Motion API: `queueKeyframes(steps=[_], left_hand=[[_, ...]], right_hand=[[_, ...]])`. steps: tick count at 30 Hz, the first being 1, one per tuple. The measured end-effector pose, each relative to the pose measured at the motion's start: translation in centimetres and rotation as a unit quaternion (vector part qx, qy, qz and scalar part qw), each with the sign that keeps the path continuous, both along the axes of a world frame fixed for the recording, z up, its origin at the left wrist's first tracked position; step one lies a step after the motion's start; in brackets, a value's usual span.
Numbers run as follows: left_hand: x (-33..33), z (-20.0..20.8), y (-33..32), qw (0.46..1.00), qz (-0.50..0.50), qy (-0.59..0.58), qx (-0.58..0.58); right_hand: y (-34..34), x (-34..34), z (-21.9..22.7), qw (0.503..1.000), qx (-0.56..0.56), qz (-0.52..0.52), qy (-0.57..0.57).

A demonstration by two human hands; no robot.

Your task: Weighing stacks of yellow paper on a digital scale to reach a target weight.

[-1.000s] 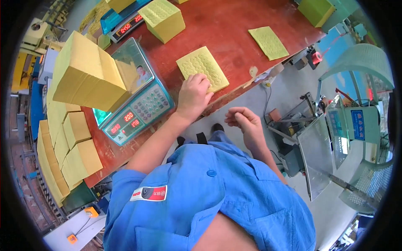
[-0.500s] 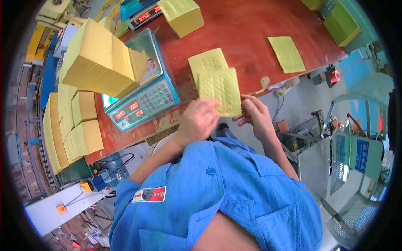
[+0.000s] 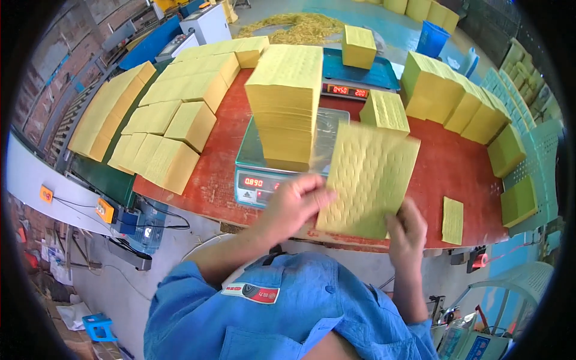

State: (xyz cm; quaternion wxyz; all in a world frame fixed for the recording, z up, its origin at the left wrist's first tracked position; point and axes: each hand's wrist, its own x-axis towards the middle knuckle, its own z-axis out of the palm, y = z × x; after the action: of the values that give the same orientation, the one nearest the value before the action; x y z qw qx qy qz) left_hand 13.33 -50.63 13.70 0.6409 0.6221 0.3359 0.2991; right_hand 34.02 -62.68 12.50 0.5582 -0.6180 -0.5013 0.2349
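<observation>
In front of me I hold up a yellow paper sheet [image 3: 369,180] embossed with rows of small dents. Whether it is one sheet or a thin few I cannot tell. My left hand [image 3: 294,204] pinches its left edge, thumb toward me. At the lower right corner, my right hand [image 3: 409,234] is closed on the sheet, with its thumb on the near face. Just beyond my left hand stands a digital scale [image 3: 245,157] with red figures, bearing a tall stack of yellow paper [image 3: 285,114]. The sheet covers the scale's right part. Another yellow sheet [image 3: 453,221] lies by the table's front edge.
Blocks of yellow paper [image 3: 192,126] fill the left of the red table [image 3: 432,174]; more blocks [image 3: 444,99] line its right side. A second scale [image 3: 342,90] carries a paper block [image 3: 359,47] at the back. A shorter stack [image 3: 387,111] stands nearer.
The head view has tilted up, bringing in the back of the table. Both hands have raised the sheet from low by the table's edge to nearly upright before the scale.
</observation>
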Motion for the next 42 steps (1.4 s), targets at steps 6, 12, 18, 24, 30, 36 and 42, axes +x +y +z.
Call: queueKeyframes(steps=[6,12,18,24,30,36,42], left_hand=[[-2.1,10.1,14.2,0.980,0.070,-0.035,0.181],[-4.1,9.8,24.2,0.982,0.033,0.077,0.170],[-4.7,7.7,25.7,0.980,0.005,0.116,0.163],[-4.7,6.9,25.7,0.984,0.007,0.082,0.159],[-4.8,6.6,24.7,0.987,0.008,0.064,0.148],[-5.2,4.3,24.5,0.979,0.010,0.023,0.205],[-9.4,1.9,17.7,0.968,0.130,-0.046,0.208]], right_hand=[[16.0,-1.3,9.7,0.996,0.083,0.020,-0.041],[24.3,-2.8,9.8,0.987,0.094,0.091,0.096],[25.1,-3.8,8.1,0.994,0.033,0.042,0.100],[25.3,-4.3,7.3,0.998,0.035,0.015,0.054],[25.0,-4.5,6.3,0.998,0.053,-0.026,-0.006],[24.7,-4.4,5.2,0.994,0.071,-0.049,-0.060],[19.7,-5.8,4.0,0.981,0.176,-0.057,0.054]])
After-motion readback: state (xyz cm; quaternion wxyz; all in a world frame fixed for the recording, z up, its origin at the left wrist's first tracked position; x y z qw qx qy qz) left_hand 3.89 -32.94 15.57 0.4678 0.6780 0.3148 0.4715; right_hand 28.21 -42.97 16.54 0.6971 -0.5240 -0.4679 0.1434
